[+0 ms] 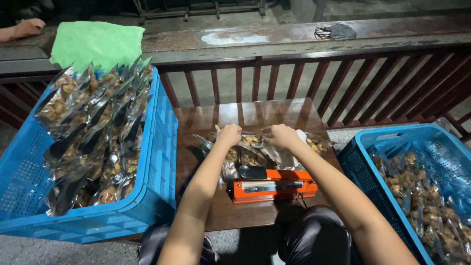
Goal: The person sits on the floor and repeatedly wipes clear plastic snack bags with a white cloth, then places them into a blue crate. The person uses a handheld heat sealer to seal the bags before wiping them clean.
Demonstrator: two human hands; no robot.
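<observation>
My left hand (228,134) and my right hand (279,136) both pinch the top edge of a clear snack bag (251,141) filled with brown pieces. The bag lies on a small brown wooden table (255,114), among a few other filled bags (318,143). Just in front of the hands sits an orange heat sealer (273,187) with a dark lever.
A blue crate (159,147) at left is packed with upright filled bags (95,127). Another blue crate (363,152) at right holds more bags (422,196). A wooden railing (304,78) stands behind the table, with a green cloth (95,43) and another person's hand (22,28) at far left.
</observation>
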